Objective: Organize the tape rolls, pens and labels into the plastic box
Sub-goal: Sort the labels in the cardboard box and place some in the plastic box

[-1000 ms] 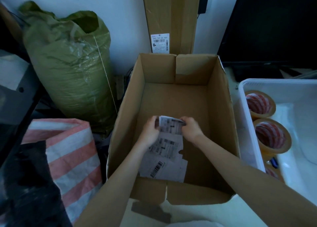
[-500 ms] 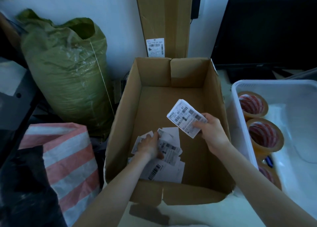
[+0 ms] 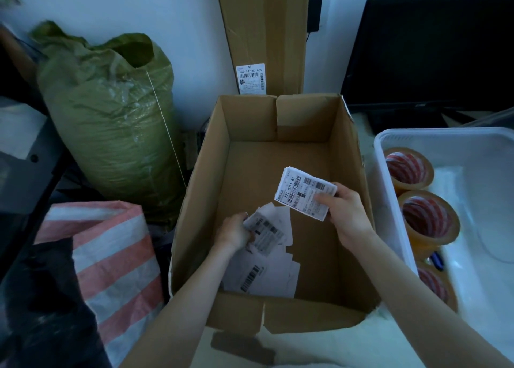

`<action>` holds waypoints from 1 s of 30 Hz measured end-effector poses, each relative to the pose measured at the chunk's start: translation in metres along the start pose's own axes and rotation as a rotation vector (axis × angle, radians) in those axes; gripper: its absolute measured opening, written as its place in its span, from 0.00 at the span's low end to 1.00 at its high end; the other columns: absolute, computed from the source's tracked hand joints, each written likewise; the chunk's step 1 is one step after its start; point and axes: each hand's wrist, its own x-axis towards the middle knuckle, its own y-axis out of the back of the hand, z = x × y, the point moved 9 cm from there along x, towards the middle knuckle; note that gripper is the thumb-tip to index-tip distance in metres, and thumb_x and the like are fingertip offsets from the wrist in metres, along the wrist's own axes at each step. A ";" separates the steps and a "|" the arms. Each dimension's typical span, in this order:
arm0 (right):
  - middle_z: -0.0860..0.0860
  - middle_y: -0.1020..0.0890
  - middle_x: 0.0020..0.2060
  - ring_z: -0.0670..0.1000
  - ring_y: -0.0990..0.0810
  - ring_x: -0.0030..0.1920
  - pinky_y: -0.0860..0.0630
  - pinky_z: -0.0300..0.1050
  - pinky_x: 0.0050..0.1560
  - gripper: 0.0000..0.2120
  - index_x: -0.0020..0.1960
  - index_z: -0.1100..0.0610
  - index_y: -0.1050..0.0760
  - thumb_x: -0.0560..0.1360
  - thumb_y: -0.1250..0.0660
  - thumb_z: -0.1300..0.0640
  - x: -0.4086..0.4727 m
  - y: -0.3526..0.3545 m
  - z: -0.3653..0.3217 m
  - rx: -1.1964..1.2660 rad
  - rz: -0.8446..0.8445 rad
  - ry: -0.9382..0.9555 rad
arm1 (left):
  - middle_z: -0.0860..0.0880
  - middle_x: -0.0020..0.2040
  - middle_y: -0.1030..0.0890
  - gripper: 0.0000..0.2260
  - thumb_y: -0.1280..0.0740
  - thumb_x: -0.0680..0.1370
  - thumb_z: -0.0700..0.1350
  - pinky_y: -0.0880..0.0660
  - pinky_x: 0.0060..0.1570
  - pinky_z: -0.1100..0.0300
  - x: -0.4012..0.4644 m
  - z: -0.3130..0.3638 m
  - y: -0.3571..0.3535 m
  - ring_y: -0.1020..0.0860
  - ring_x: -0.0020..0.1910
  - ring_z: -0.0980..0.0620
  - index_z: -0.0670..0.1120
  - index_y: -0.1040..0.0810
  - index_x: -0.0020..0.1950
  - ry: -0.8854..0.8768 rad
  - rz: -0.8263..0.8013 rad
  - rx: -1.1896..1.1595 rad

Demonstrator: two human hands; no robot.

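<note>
Inside the open cardboard box [image 3: 350, 156], my right hand [image 3: 345, 214] pinches a small stack of barcode labels [image 3: 299, 193] lifted above the box floor. Lower and to the left, my left hand [image 3: 235, 232] grips more labels [image 3: 268, 230] that rest on a loose pile of label sheets [image 3: 267, 278] on the box bottom. To the right stands the white plastic box [image 3: 400, 136], holding three brown tape rolls with red print [image 3: 407, 170] [image 3: 428, 218] [image 3: 434, 284] along its left wall and a blue pen [image 3: 436, 259] between them.
A stuffed green sack [image 3: 111, 111] and a red-and-white striped bag [image 3: 111, 259] stand left of the cardboard box. A flattened carton [image 3: 264, 33] leans on the wall behind it. A black monitor [image 3: 428, 47] stands at the back right.
Both hands held the labels together a second ago. My right hand has since lifted a stack up and to the right, while my left hand dropped to the pile and gripped more labels.
</note>
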 end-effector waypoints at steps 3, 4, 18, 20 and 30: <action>0.53 0.18 0.49 0.53 0.20 0.54 0.23 0.54 0.59 0.08 0.49 0.53 0.23 0.78 0.38 0.64 0.000 0.002 0.000 0.006 0.026 0.003 | 0.47 0.52 0.19 0.12 0.28 0.72 0.39 0.19 0.48 0.50 -0.007 0.009 0.015 0.19 0.49 0.49 0.45 0.24 0.54 -0.019 -0.001 -0.118; 0.53 0.18 0.49 0.53 0.20 0.55 0.23 0.54 0.58 0.09 0.50 0.53 0.24 0.79 0.39 0.64 0.000 0.003 -0.001 0.004 0.031 0.009 | 0.48 0.51 0.18 0.10 0.28 0.73 0.38 0.19 0.46 0.52 -0.009 0.011 0.019 0.19 0.49 0.50 0.45 0.24 0.52 -0.024 -0.009 -0.145; 0.50 0.20 0.50 0.51 0.22 0.56 0.22 0.48 0.54 0.08 0.53 0.50 0.25 0.81 0.41 0.60 -0.001 0.004 -0.011 -0.042 0.067 0.133 | 0.49 0.54 0.17 0.24 0.26 0.72 0.44 0.23 0.56 0.44 -0.067 0.021 0.053 0.17 0.49 0.51 0.51 0.29 0.66 -0.033 0.097 -0.939; 0.51 0.19 0.52 0.52 0.22 0.57 0.23 0.54 0.59 0.09 0.53 0.49 0.25 0.81 0.41 0.59 -0.002 -0.001 -0.007 -0.017 0.016 0.102 | 0.49 0.52 0.16 0.22 0.27 0.73 0.44 0.22 0.55 0.44 -0.069 0.023 0.052 0.16 0.48 0.51 0.50 0.28 0.65 -0.050 0.118 -1.000; 0.55 0.17 0.52 0.53 0.17 0.53 0.20 0.54 0.54 0.09 0.56 0.56 0.23 0.79 0.39 0.61 -0.009 -0.019 -0.010 0.100 -0.198 0.065 | 0.56 0.54 0.21 0.15 0.32 0.77 0.47 0.24 0.37 0.68 -0.079 0.059 0.040 0.20 0.47 0.62 0.50 0.30 0.62 -0.179 0.272 -0.678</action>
